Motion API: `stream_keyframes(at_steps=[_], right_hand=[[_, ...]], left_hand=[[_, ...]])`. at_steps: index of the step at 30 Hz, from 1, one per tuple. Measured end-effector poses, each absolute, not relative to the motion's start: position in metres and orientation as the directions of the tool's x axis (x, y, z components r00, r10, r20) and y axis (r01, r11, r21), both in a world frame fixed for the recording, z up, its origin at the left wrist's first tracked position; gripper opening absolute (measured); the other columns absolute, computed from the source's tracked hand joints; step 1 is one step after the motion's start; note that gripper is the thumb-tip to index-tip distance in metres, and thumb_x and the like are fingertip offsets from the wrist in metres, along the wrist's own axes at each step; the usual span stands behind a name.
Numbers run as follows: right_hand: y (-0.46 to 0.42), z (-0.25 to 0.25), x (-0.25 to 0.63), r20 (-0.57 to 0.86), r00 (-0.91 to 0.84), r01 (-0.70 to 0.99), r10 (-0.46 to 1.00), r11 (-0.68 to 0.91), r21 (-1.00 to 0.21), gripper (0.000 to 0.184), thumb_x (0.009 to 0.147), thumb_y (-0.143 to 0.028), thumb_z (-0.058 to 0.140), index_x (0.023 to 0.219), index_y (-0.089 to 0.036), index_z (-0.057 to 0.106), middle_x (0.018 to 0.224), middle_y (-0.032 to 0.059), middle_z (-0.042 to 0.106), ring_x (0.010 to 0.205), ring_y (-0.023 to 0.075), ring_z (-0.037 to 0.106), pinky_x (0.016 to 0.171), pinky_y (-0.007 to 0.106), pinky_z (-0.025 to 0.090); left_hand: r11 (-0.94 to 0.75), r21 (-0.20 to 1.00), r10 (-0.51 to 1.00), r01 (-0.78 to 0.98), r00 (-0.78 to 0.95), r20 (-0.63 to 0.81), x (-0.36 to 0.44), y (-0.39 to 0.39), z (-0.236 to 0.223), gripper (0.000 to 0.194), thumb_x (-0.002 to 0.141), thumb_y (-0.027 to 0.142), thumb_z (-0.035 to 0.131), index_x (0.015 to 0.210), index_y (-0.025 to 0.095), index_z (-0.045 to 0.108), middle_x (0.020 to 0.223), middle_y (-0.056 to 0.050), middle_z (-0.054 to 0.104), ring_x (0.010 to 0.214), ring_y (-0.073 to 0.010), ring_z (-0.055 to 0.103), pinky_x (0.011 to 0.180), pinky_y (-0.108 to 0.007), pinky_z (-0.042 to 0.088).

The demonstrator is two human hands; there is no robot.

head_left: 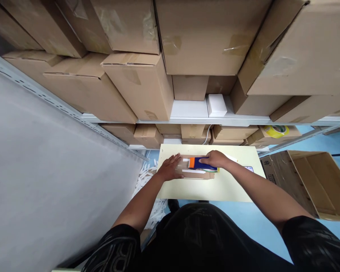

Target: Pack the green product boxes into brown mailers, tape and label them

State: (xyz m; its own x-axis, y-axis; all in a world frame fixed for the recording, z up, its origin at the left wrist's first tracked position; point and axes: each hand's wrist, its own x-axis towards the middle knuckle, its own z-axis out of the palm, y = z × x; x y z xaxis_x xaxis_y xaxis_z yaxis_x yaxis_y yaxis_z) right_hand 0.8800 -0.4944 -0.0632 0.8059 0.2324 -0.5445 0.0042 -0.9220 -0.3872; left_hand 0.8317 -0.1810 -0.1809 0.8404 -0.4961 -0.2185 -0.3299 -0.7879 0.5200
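Observation:
A flat cardboard box (184,176) with white strips on its top lies on the pale yellow table. My left hand (169,168) rests on the box's left end, fingers stretched out and holding nothing. Over the middle and right of the box, my right hand (215,158) is closed around a blue tool with an orange front end (197,163), which looks like a tape dispenser. A yellow-green edge shows beneath this tool; the rest of its underside is hidden. Whether the orange end touches the cardboard, I cannot tell.
Cardboard boxes (200,37) crowd the shelves ahead, with a small white box (217,105) and a yellow tape roll (277,131) among them. A phone (248,169) lies on the table (209,190). An open carton (317,181) stands right; white scraps (146,181) litter the floor left.

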Motion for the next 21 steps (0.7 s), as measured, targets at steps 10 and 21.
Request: stream_keyframes(at_steps=[10,21], right_hand=[[-0.666,-0.069,0.855,-0.614,0.784,-0.230,0.093,-0.875,-0.426,0.062,0.077,-0.080,0.062,0.065,-0.020,0.071,0.063,0.0052,0.068,0.062,0.0187,0.061,0.058,0.028,0.039],[-0.659,-0.127,0.864,-0.613,0.789,-0.119,0.049,-0.966,-0.229,0.062,0.079,-0.079,0.061,0.073,-0.018,0.075,0.079,0.0133,0.074,0.077,0.0264,0.068,0.064,0.031,0.041]], left_hand=[[-0.782,0.513,-0.514,-0.354,0.832,-0.209,0.833,-0.180,-0.180,0.118,0.071,0.074,0.078,0.166,0.025,0.027,0.174,-0.011,0.015,0.157,-0.0378,0.024,0.128,-0.047,0.023],[-0.785,0.476,-0.526,-0.396,0.832,-0.175,0.834,-0.180,-0.186,0.120,0.072,0.069,0.080,0.167,0.025,0.022,0.175,-0.009,0.013,0.158,-0.0337,0.025,0.128,-0.045,0.028]])
